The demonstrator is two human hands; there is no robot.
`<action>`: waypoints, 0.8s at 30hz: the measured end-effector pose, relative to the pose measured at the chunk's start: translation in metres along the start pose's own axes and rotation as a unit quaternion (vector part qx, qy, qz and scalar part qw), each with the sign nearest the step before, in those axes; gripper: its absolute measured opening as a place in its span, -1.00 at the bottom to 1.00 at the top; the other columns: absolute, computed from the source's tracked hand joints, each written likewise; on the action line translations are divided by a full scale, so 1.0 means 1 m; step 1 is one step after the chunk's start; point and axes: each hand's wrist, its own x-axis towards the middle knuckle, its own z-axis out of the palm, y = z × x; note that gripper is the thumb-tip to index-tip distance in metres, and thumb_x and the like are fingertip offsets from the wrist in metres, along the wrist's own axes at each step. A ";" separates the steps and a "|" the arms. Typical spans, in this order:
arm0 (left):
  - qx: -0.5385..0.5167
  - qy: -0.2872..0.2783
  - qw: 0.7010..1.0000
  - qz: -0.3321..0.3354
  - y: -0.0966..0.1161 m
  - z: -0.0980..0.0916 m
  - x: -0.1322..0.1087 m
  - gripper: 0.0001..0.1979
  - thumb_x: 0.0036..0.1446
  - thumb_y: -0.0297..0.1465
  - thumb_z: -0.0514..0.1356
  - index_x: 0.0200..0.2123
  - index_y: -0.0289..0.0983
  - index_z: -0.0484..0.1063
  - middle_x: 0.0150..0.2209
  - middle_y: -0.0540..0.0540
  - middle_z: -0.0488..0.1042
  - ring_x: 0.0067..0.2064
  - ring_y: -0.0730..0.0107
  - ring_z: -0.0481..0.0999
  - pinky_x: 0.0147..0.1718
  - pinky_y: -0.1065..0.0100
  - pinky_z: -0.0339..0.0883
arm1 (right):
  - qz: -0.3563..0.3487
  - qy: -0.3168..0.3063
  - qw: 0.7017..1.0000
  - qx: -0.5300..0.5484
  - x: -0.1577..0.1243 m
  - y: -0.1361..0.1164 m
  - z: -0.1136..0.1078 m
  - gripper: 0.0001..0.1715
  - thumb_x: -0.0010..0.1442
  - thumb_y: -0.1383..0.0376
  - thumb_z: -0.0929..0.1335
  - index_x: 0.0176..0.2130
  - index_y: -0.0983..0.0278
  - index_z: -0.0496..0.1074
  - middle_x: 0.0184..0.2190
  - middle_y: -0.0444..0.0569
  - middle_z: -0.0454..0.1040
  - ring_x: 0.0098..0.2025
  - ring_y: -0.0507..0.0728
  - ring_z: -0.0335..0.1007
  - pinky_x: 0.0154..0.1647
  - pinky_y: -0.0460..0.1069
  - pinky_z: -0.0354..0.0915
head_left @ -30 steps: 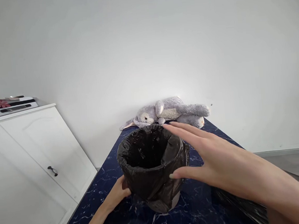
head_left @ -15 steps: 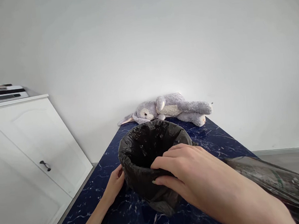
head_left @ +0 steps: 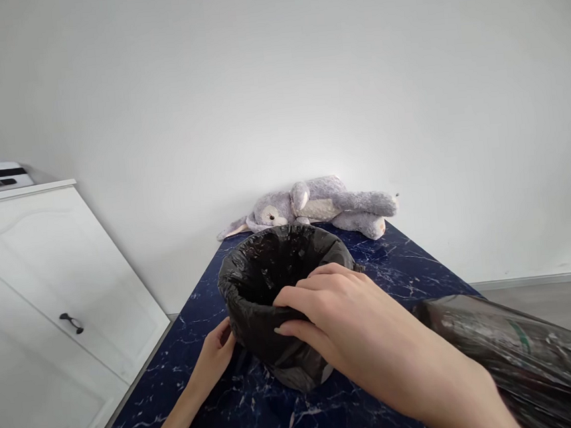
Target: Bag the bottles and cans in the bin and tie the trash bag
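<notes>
A small bin lined with a black plastic bag (head_left: 266, 279) stands on a dark blue marbled table (head_left: 264, 422). My right hand (head_left: 334, 316) grips the near rim of the bag, fingers curled over the edge and thumb on the outside. My left hand (head_left: 213, 357) rests against the bin's lower left side, fingers pressed to the bag. Part of the bin's pale base shows under the bag's hem.
A grey plush rabbit (head_left: 315, 208) lies at the table's far end against the white wall. A white cabinet (head_left: 37, 295) with a dark handle stands on the left. Crumpled black plastic (head_left: 522, 353) lies at the lower right, beside my forearm.
My right hand came down from hovering open above the bin and closed on the bag's near rim. The left hand stayed at the bin's side. The view shifted slightly.
</notes>
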 end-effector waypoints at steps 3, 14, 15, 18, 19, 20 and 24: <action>0.002 -0.008 1.000 0.000 -0.002 0.000 0.001 -0.34 0.18 0.26 0.25 0.03 -0.14 0.67 -0.01 -0.19 0.72 -0.01 -0.20 0.67 0.02 0.01 0.58 | -0.013 0.010 1.000 -0.012 0.002 0.002 0.001 -0.77 0.50 0.34 0.37 -0.28 0.20 0.40 -0.34 -0.13 0.54 -0.24 0.18 0.48 -0.12 0.08 0.27; 0.066 -0.008 0.998 0.001 0.004 0.004 0.002 -0.43 0.32 0.22 0.13 -0.14 -0.14 0.62 -0.22 -0.14 0.67 -0.13 0.04 0.67 -0.03 0.15 0.54 | 0.016 0.081 0.996 -0.035 0.013 0.022 0.006 -0.86 0.45 0.41 0.40 -0.03 0.25 0.57 -0.27 -0.09 0.60 -0.14 0.20 0.53 0.15 0.18 0.32; 0.076 -0.009 0.997 0.003 0.004 0.004 0.002 -0.43 0.33 0.22 0.12 -0.14 -0.14 0.62 -0.22 -0.14 0.66 -0.13 0.06 0.66 -0.04 0.16 0.54 | 0.025 0.095 0.994 -0.037 0.015 0.026 0.007 -0.80 0.44 0.42 0.42 0.02 0.24 0.59 -0.25 -0.08 0.61 -0.10 0.21 0.53 0.17 0.19 0.32; 0.091 -0.013 0.996 0.012 0.002 0.004 0.002 -0.43 0.34 0.20 0.11 -0.15 -0.14 0.63 -0.20 -0.14 0.65 -0.13 0.10 0.66 -0.05 0.18 0.53 | 0.039 0.140 0.988 -0.049 0.021 0.038 0.013 -0.66 0.41 0.43 0.45 0.12 0.17 0.62 -0.18 -0.06 0.61 -0.08 0.20 0.53 0.18 0.19 0.33; 0.092 -0.013 0.996 0.015 0.002 0.004 0.002 -0.44 0.35 0.19 0.11 -0.16 -0.14 0.63 -0.19 -0.14 0.65 -0.13 0.11 0.65 -0.05 0.19 0.52 | 0.040 0.153 0.986 -0.056 0.022 0.042 0.014 -0.64 0.40 0.43 0.46 0.12 0.14 0.63 -0.17 -0.04 0.60 -0.08 0.20 0.52 0.18 0.19 0.34; 0.093 -0.013 0.995 0.016 0.001 0.003 0.002 -0.45 0.35 0.18 0.11 -0.16 -0.14 0.63 -0.19 -0.13 0.65 -0.14 0.12 0.65 -0.05 0.19 0.52 | 0.043 0.165 0.983 -0.064 0.023 0.046 0.015 -0.63 0.39 0.42 0.47 0.12 0.12 0.64 -0.16 -0.03 0.59 -0.08 0.21 0.52 0.18 0.21 0.35; 0.094 -0.021 0.995 0.013 -0.002 0.002 0.001 -0.48 0.37 0.14 0.12 -0.15 -0.14 0.62 -0.16 -0.13 0.65 -0.12 0.13 0.65 -0.02 0.19 0.50 | 0.089 0.201 0.971 -0.097 0.021 0.063 0.015 -0.61 0.36 0.42 0.48 0.11 0.08 0.67 -0.13 0.01 0.57 -0.06 0.24 0.53 0.23 0.32 0.32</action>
